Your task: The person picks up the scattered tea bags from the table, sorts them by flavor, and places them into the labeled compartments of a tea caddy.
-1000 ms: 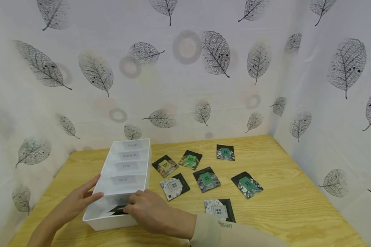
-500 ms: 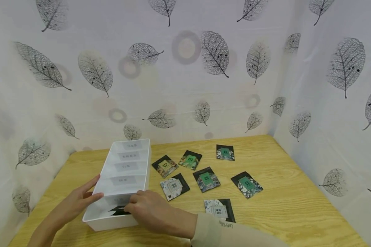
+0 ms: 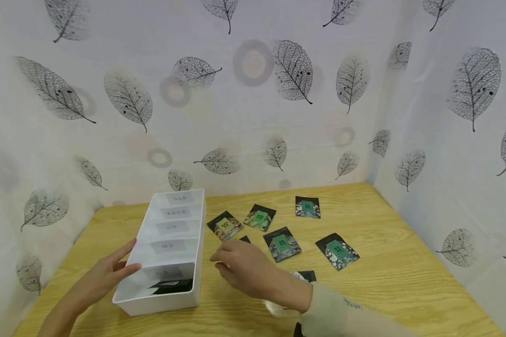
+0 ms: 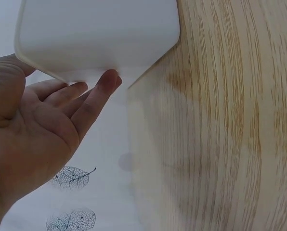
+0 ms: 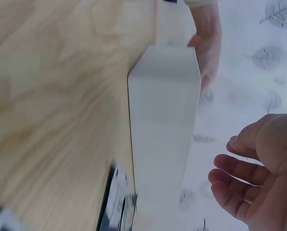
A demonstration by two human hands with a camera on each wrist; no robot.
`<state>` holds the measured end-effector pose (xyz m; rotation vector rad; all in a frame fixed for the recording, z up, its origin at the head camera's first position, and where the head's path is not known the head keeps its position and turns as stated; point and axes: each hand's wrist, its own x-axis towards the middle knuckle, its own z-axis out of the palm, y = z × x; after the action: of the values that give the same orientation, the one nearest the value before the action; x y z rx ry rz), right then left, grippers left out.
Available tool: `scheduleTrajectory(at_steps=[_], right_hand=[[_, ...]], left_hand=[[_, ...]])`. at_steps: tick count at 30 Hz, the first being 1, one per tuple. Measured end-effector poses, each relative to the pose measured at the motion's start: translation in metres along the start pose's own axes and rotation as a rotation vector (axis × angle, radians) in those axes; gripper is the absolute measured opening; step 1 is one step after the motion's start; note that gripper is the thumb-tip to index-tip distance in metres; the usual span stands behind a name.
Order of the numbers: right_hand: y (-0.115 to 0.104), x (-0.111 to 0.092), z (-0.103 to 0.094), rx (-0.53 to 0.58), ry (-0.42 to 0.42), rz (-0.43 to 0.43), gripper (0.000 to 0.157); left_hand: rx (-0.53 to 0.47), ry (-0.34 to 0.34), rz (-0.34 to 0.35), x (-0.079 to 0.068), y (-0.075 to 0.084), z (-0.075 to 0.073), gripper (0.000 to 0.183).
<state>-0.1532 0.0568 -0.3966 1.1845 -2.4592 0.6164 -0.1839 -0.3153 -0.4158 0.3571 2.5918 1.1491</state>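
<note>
A white divided box (image 3: 160, 306) with a paper label in each compartment stands on the left of the table. My left hand (image 3: 103, 275) holds its left wall near the front, thumb over the rim and fingers along the outside. In the left wrist view those fingers (image 4: 90, 106) touch the outer wall. Dark tea sachets (image 3: 174, 286) lie in the front compartment. My right hand (image 3: 249, 271) is above the table, just right of the box, fingers loosely curled and holding nothing. It partly hides a white-and-black sachet (image 3: 245, 239) and another (image 3: 307, 275) near the sleeve.
Several more sachets lie flat on the wooden table (image 3: 388, 281): a yellow-labelled one (image 3: 225, 226) beside the box, and green-labelled ones (image 3: 282, 243) in the middle and farther right (image 3: 337, 251). A leaf-print curtain (image 3: 253, 117) encloses the back and sides.
My right hand has come out of the front compartment and moved right over the table, leaving the dark sachets there uncovered. The left hand has stayed at the box.
</note>
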Motion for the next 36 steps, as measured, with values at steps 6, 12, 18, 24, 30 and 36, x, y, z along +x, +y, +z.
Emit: scheduleTrajectory(at_steps=[6,12,18,24,30,36], right_hand=[[0.033,-0.022,-0.028,0.062,-0.001,0.164,0.016],[0.067,-0.048,-0.057,0.137,-0.036,0.345,0.019],[0.098,-0.076,-0.081,0.105,-0.019,0.439,0.019],[0.121,-0.098,-0.1,0.081,-0.024,0.516,0.023],[0.135,-0.116,-0.111,0.067,-0.023,0.598,0.022],[0.147,-0.133,-0.113,0.073,-0.032,0.637,0.025]], left_hand=[[0.002,-0.011,-0.012,-0.001,0.0,-0.001,0.081],[-0.01,-0.015,-0.011,-0.001,0.0,0.0,0.08],[-0.025,-0.018,-0.018,0.0,0.0,-0.001,0.08],[-0.03,-0.003,0.004,-0.001,0.0,0.0,0.079],[-0.04,0.02,0.027,-0.003,0.001,0.002,0.077],[-0.047,0.014,0.022,-0.003,0.002,0.003,0.077]])
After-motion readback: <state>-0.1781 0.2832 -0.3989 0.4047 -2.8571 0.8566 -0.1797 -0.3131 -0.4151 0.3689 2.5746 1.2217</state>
